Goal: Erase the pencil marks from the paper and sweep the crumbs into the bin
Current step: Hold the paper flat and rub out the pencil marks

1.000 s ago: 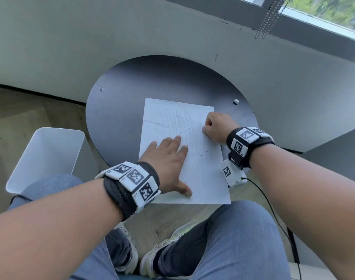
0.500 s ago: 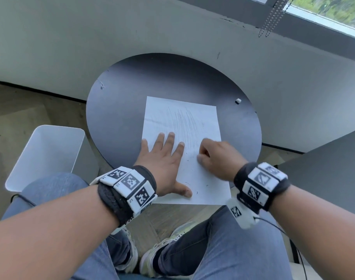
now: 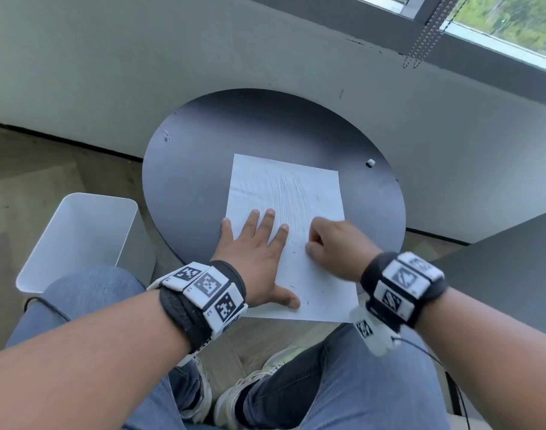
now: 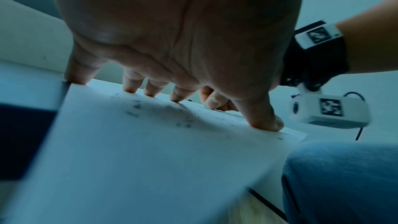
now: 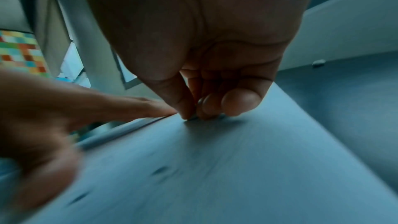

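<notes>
Right fingers rubbing mid-sheet; pencil marks lie just beyond them, toward the wall.

Right hand (image 3: pixel 333 249) fingers (image 5: pixel 239 103) are curled tight on something small, probably an eraser, though it is hidden. Left hand (image 3: pixel 253 259) lies flat, fingers spread, pinning the paper (image 3: pixel 315 293) to the bench (image 3: pixel 188 169). The marks (image 3: pixel 290 193) run lengthwise up the sheet. Crumbs (image 4: pixel 183 123) are scattered near the thumb. The bin (image 3: pixel 79 240) stands on the floor, nearer the left hand. Since a second ago the right hand has slid from the right edge inward and toward the body.

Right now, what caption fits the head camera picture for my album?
Left hand presses the paper flat on the round table while the right hand rubs at pencil marks.
</notes>
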A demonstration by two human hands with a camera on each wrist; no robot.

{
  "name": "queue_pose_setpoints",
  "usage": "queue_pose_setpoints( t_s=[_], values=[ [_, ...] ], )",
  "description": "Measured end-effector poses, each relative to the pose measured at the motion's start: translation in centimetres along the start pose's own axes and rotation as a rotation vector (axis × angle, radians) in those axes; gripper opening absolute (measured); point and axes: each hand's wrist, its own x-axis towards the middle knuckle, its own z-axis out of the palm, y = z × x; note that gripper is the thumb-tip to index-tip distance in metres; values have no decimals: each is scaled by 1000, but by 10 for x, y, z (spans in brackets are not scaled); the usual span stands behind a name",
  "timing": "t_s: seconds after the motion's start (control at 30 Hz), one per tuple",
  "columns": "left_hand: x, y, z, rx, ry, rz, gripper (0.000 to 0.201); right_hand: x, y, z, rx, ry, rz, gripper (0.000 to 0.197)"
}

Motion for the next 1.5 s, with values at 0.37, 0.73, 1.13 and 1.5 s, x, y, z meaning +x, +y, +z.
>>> queue_pose_setpoints(
  t_s=[0.37,0.73,1.13,1.5],
  values=[
    [-3,1,4,15,5,17,136,68,18,-21,19,123,110,6],
    [-4,1,6,-4,24,5,138,-20,-2,6,-31,-44,-105,12],
    [-5,0,7,-7,32,7,137,71,12,-17,-4,115,109,8],
    [-4,-1,12,-40,48,11,136,11,-8,1,20,21,-32,10]
  ],
)
